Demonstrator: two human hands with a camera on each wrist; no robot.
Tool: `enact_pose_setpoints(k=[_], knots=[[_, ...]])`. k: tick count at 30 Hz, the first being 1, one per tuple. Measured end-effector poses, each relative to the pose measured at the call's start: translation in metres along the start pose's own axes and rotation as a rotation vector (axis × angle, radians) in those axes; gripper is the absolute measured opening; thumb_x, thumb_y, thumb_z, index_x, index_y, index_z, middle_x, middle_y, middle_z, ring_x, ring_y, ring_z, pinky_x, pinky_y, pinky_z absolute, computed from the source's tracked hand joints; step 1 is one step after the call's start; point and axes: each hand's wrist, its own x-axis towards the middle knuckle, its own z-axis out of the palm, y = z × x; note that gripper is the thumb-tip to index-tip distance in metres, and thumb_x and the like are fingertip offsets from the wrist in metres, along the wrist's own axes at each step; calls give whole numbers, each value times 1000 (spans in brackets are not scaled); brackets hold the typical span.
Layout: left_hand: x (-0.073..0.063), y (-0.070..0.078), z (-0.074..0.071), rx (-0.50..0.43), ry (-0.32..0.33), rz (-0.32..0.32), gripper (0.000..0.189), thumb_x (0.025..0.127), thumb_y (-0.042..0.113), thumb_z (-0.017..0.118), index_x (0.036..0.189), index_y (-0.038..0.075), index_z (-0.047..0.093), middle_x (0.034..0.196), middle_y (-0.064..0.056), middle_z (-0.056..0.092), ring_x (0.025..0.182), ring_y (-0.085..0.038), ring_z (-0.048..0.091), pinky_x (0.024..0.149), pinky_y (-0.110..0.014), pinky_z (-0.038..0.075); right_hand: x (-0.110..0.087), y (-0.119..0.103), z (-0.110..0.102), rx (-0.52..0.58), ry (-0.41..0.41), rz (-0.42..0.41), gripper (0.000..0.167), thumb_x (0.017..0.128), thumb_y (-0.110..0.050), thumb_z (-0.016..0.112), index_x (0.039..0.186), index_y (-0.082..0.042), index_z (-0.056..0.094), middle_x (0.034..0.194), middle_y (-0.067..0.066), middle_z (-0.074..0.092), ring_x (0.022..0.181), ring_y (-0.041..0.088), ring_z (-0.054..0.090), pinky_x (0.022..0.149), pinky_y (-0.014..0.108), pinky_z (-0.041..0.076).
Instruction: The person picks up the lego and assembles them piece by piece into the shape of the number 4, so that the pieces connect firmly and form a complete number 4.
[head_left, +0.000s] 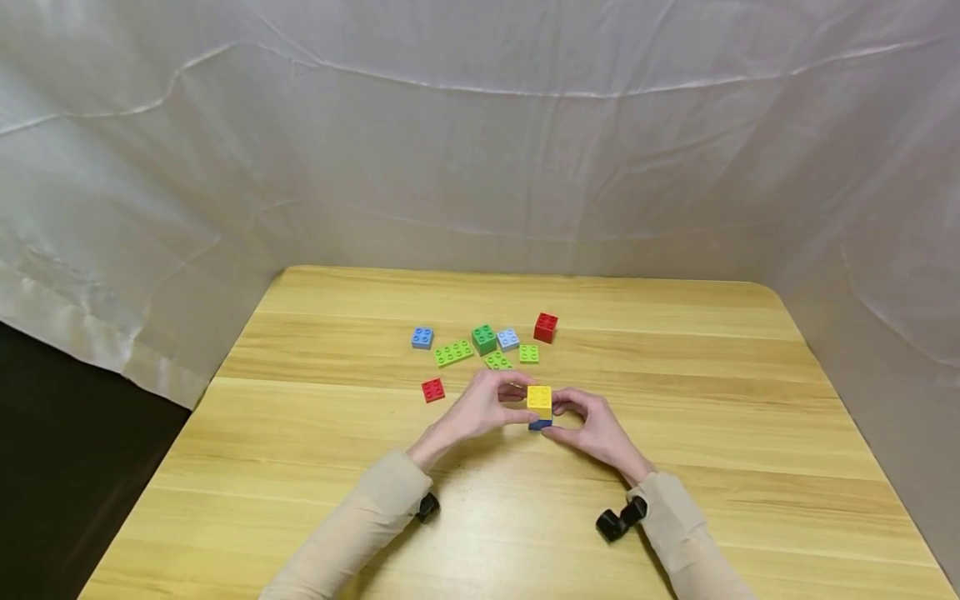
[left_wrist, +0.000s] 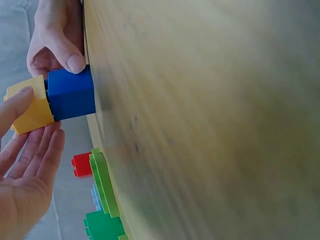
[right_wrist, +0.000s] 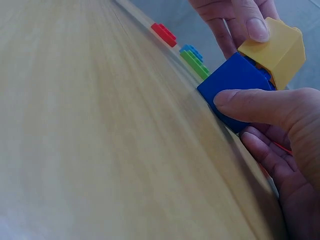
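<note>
My left hand (head_left: 482,406) pinches a yellow toy brick (head_left: 539,401) between thumb and fingers. Directly beneath it stands a blue brick (left_wrist: 72,95) on the tabletop, which my right hand (head_left: 597,430) grips from the right side, thumb on its near face. In the right wrist view the yellow brick sits slightly tilted over the blue one, and some blue studs show in the gap between them. Most of the blue brick is covered by the yellow one in the head view.
Beyond the hands lie a green brick (head_left: 483,339), a dark red brick (head_left: 546,327), a blue brick (head_left: 422,337), a light blue brick (head_left: 507,338) and several lime plates (head_left: 453,353). A flat red piece (head_left: 432,390) lies left. Pale cloth (head_left: 525,167) hangs behind the wooden table (head_left: 712,375).
</note>
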Motion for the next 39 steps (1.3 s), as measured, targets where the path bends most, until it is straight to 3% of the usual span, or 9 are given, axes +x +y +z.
enact_pose_setpoints(k=[12, 21, 28, 39], knots=[[2, -2, -7, 95, -34, 29, 38, 83, 18, 83, 119, 9, 71, 114, -5, 76, 103, -17, 72, 97, -28, 58, 0, -1, -1, 21, -2, 15, 39, 78, -5, 85, 114, -4, 70, 110, 10, 73, 94, 3, 66, 92, 22, 58], [6, -2, -10, 143, -49, 36, 38, 83, 20, 83, 118, 9, 72, 112, -5, 76, 101, -15, 72, 95, -28, 59, 0, -1, -1, 9, 6, 39, 38, 78, -5, 85, 114, -5, 71, 110, 9, 73, 94, 1, 64, 93, 24, 59], [7, -1, -12, 147, -70, 49, 40, 84, 22, 83, 120, 8, 72, 113, -6, 76, 101, -18, 72, 96, -31, 59, 0, -2, 0, 11, 9, 51, 41, 78, -4, 84, 116, -3, 70, 112, 12, 73, 95, 2, 64, 94, 33, 60], [9, -1, -14, 153, -76, 38, 42, 83, 21, 84, 121, 7, 72, 113, -7, 76, 103, -24, 72, 95, -35, 60, 0, -1, -1, 22, 13, 23, 37, 78, -6, 85, 113, -5, 72, 108, 9, 73, 93, 2, 65, 91, 21, 58]])
